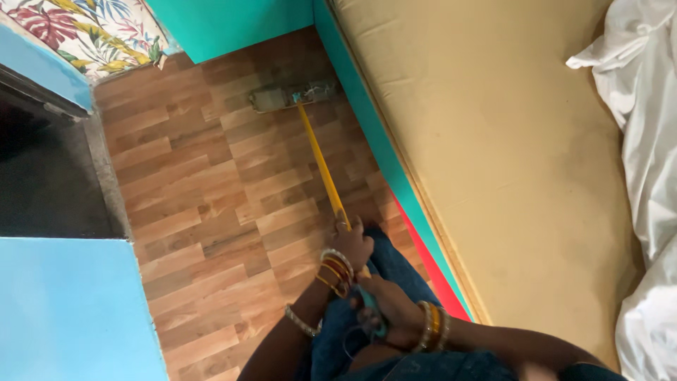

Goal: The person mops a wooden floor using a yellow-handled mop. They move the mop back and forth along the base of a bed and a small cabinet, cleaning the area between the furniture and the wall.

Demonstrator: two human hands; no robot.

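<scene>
1. Wood-pattern floor (pixel 211 204) runs between a teal bed frame (pixel 367 120) at 3 o'clock and a blue block (pixel 70 310) at 8 o'clock.
2. Bare tan mattress (pixel 508 155); white sheet (pixel 649 141) bunched at its far edge.
3. Mop (pixel 321 162): head at 12 o'clock, beside the frame.
4. Left hand (pixel 350 243) and right hand (pixel 384 303), each grip wrapped round the handle.
</scene>
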